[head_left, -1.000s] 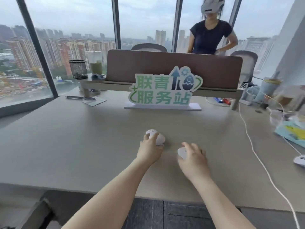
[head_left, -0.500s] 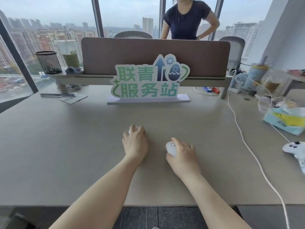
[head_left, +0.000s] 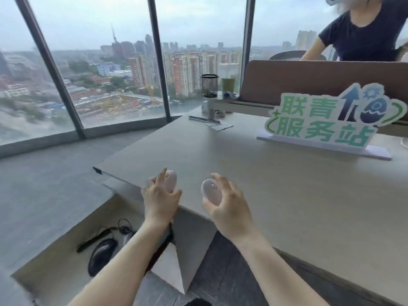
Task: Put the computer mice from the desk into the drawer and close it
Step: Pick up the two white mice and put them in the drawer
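Note:
My left hand [head_left: 160, 198] grips a pale pink mouse [head_left: 171, 181] lifted above the desk's near-left corner. My right hand [head_left: 225, 204] holds a second pale mouse [head_left: 209, 191], its top and scroll wheel facing me, also raised off the desk [head_left: 287, 195]. Below and to the left, the drawer [head_left: 66, 250] stands open. Inside it lies a black wired mouse [head_left: 102, 253] with its cable coiled beside it; my left forearm hides part of the drawer's inside.
A green and white sign [head_left: 326, 124] stands on the desk at the right, before a brown divider [head_left: 309, 82]. A mesh pen cup [head_left: 209, 85] and papers [head_left: 218, 124] sit at the far end. A person stands behind the divider. Windows run along the left.
Both hands have lifted the mice off the desk and carried them left, toward the desk corner. The view has swung left and down, bringing the open drawer into sight.

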### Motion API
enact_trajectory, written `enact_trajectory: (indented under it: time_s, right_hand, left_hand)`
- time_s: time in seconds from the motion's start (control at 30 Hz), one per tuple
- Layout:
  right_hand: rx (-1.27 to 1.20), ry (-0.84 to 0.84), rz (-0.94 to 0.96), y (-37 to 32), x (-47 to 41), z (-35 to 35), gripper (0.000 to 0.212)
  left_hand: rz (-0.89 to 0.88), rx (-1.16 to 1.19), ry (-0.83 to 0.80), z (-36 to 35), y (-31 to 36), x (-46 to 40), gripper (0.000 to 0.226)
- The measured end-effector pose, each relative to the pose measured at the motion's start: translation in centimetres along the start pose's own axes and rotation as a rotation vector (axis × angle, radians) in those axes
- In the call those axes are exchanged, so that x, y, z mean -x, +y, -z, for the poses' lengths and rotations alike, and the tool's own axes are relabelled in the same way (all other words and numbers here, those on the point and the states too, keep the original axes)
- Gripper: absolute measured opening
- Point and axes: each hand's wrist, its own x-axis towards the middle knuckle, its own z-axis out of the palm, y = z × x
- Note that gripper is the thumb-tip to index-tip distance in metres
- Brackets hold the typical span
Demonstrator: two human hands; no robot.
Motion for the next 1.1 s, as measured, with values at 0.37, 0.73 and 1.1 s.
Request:
enact_trajectory:
  time_s: [0.37,0.73,1.1]
  right_hand:
    - [0.06,-0.713,-0.133,-10.5,3.1,-25.8,0.058]
    - [0.526,-0.887,-0.267,-6.9,3.4,-35.9,0.049]
    - [0.487,-0.792,-0.099,-6.5,4.8,-34.5,0.031]
  left_hand:
    - [0.496,-0.466,-0.163,12.0,-24.8,0.6,0.038]
    - [0.647,-0.495,-0.423,8.7,-31.5,-0.8,0.042]
    - [0.565,-0.43,-0.314,10.9,-29.9,-1.0,0.042]
